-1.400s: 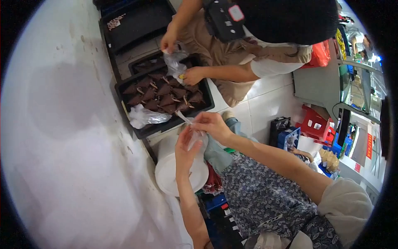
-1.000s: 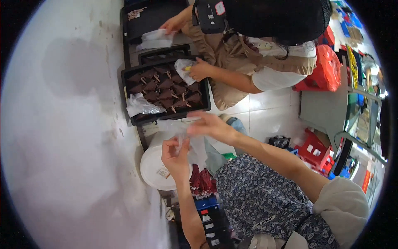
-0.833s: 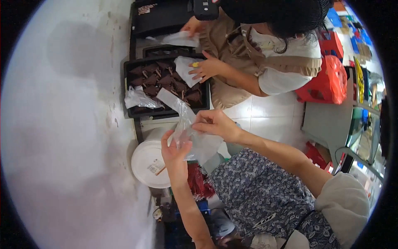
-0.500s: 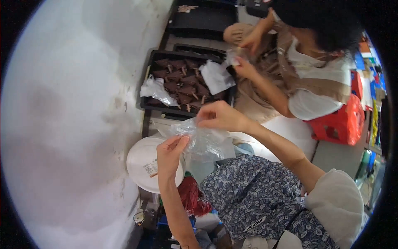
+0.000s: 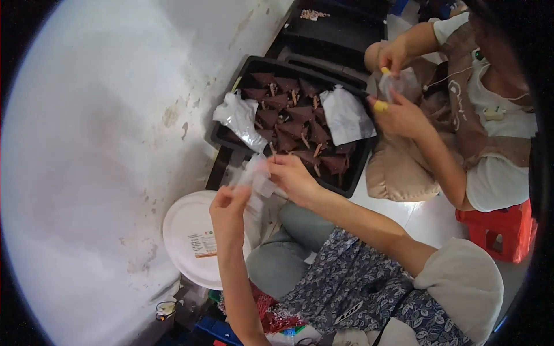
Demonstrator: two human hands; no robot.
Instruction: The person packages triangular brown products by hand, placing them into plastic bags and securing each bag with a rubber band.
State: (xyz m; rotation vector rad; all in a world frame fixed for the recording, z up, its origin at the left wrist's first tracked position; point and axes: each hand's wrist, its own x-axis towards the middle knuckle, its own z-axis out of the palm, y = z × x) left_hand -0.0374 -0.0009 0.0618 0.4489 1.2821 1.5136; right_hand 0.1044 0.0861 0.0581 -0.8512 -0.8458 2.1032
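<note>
A clear plastic bag [image 5: 258, 171] is bunched between my two hands, above the near corner of a black tray. My left hand [image 5: 229, 202], fingers pinched together and slightly blurred, grips its lower side. With thumb and fingers, my right hand [image 5: 293, 177] pinches the other side. The black tray [image 5: 355, 173] holds several dark brown, pointed, umbrella-like pieces [image 5: 299, 113] with short light-brown sticks. One stack of clear bags [image 5: 242, 121] lies over the tray's left side, and whitish bags [image 5: 348, 115] lie over its right side.
A round white lid [image 5: 187, 230] with a label is left of my left forearm, beside the stained wall [image 5: 104, 173]. Across the tray, a co-worker's hands [image 5: 404, 115], with yellow on the fingers, hold clear plastic. A red stool [image 5: 502, 230] stands at the right.
The view has shifted, so the tray and co-worker appear farther right. The bag, spread wide before, is now bunched between my hands. The co-worker's hands have moved apart.
</note>
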